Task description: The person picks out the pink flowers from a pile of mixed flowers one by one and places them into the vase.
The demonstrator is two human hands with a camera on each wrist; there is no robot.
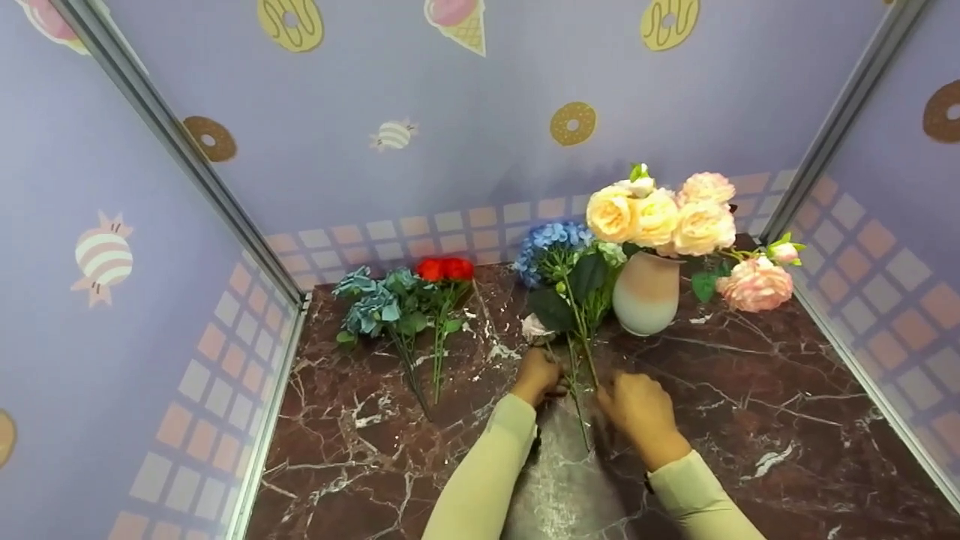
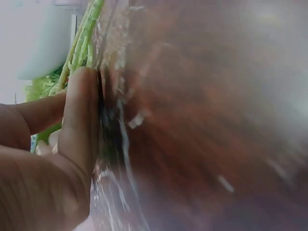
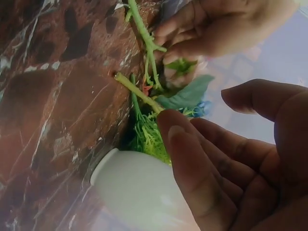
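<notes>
My left hand (image 1: 538, 377) pinches the green stem (image 2: 85, 41) of a pale rose (image 1: 536, 328) low over the marble table, as the left wrist view shows. My right hand (image 1: 641, 412) is beside the stems with its thumb apart from the fingers and nothing gripped. In the right wrist view, a cut stem (image 3: 137, 93) with a dark leaf (image 3: 187, 95) lies behind the right fingertips. Blue hydrangeas (image 1: 555, 244) and green foliage lie beyond both hands. A vase (image 1: 646, 300) holding peach roses (image 1: 652, 217) stands upright to their right.
Teal flowers (image 1: 375, 304) and red flowers (image 1: 445, 269) lie on the left of the table (image 1: 360, 480). A pink rose (image 1: 756, 285) hangs out past the vase's right side. Patterned walls (image 1: 450, 135) enclose the back and sides.
</notes>
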